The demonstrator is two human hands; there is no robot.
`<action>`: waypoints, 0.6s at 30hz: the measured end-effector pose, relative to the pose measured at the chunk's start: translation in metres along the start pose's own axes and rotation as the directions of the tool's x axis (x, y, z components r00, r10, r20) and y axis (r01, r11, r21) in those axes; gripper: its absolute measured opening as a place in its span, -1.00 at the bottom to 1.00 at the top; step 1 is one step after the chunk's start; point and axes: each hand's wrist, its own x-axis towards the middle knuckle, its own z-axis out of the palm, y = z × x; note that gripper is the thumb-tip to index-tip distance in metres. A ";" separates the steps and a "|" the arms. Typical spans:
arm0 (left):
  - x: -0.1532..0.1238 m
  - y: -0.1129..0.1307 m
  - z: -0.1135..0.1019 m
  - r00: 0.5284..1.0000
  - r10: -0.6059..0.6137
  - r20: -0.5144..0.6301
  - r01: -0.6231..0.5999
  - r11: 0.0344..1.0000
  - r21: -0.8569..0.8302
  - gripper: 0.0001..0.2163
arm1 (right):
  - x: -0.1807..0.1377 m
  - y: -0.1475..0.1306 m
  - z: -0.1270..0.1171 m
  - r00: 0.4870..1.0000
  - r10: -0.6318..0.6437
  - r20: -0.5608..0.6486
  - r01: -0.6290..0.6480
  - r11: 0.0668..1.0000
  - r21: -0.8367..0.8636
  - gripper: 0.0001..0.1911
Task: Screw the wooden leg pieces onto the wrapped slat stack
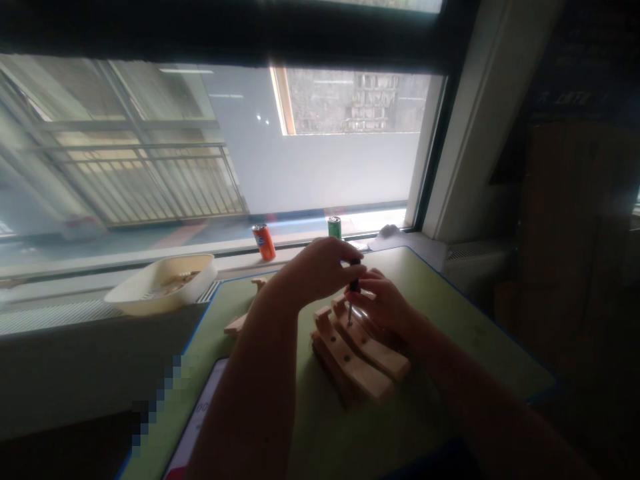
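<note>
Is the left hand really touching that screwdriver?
Touching. The head view shows the left hand with its fingers against the black handle of the screwdriver.

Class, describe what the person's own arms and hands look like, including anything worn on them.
The left hand and right hand are ungloved; both forearms are bare, with no sleeve, watch or bracelet showing. Too dim to rule out rings.

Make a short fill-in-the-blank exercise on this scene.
1. The left hand and right hand grip a metal-shafted screwdriver with a ____ handle.
2. It points ____, toward pale, curved wooden pieces.
3. In the picture, the green metal can stands to the ____ of the orange metal can.
Missing words: black; down; right.
</note>
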 end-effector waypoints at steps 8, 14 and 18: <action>-0.002 0.008 -0.001 0.988 -0.138 -0.075 0.146 0.982 0.120 -0.82 | 0.001 -0.004 -0.001 0.999 -0.012 0.045 0.015 0.998 -0.058 -0.82; -0.004 -0.001 -0.006 0.996 -0.081 -0.023 0.083 0.991 0.105 -0.81 | 0.001 -0.003 -0.001 0.999 0.027 0.037 -0.025 0.998 -0.049 -0.78; -0.004 -0.008 -0.005 1.000 -0.004 -0.025 0.006 0.995 0.096 -0.76 | 0.001 -0.001 0.001 0.999 0.041 0.025 -0.040 0.999 -0.021 -0.81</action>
